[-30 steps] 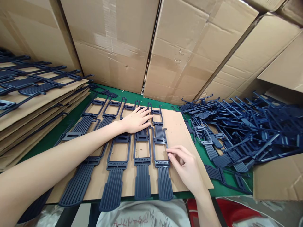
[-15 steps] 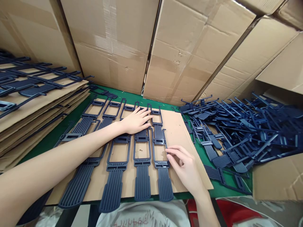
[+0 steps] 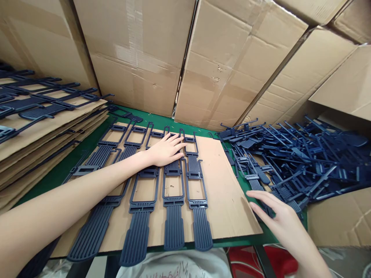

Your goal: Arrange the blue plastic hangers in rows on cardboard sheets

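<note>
Dark blue ribbed frames point(image 3: 203, 229) lay in two rows on a cardboard sheet point(image 3: 226, 204), long axes running roughly toward the person. Their loose heap point(image 3: 313, 166) lay on the desk beyond the right hand point(image 3: 257, 202), the nearer one, its thumb and fingers parted (nothing visible between them). Left hand point(image 3: 165, 150) rested flat across the far row, fingers spread, grasping nothing.

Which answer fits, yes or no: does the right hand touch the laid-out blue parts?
No, a bare stretch of cardboard sheet separates the right hand from the nearest laid-out blue part.
</note>
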The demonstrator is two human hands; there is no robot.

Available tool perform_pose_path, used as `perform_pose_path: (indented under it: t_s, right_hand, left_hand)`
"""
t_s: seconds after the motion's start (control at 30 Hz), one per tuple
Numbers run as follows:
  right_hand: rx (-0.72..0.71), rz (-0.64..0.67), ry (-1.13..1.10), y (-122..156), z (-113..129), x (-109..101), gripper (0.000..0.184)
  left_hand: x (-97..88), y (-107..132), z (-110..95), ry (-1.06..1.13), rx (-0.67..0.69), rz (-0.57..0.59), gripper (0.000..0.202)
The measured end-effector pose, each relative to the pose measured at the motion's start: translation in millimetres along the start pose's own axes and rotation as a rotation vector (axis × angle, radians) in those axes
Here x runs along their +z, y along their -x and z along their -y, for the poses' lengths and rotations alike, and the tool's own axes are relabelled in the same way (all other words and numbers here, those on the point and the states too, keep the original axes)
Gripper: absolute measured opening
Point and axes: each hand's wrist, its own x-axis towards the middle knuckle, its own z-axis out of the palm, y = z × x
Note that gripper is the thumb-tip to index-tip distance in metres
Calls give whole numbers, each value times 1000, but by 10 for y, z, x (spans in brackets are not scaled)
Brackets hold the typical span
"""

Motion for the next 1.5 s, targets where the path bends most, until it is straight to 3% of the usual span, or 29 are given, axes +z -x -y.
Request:
perform_pose_path:
  t_s: [0.13, 0.23, 0.37, 0.57, 0.83, 1.1, 1.5]
  right_hand:
    - [55, 78, 146, 254, -479, -135, 36]
    - [94, 123, 185, 361, -616, -133, 45]
    - [117, 121, 188, 365, -594, -107, 49]
    - [116, 181, 180, 335, -612, -119, 37]
    - [76, 132, 129, 268, -623, -217, 30]
    - [24, -49, 132, 263, -649, -398, 39]
    - [-53, -185, 168, 143, -545, -229, 35]
  left_hand:
    - [25, -8, 17, 14, 1, -8, 52]
    - [15, -6, 13, 17, -4, -4, 52]
    - [-8, -2, 2, 18, -19, 8, 52]
    - [13, -10, 23, 16, -16, 12, 53]
    - [46, 3, 44, 17, 9, -28, 53]
    - [42, 13, 40, 20, 8, -20, 52]
    - [0, 33, 7, 12, -14, -23, 50]
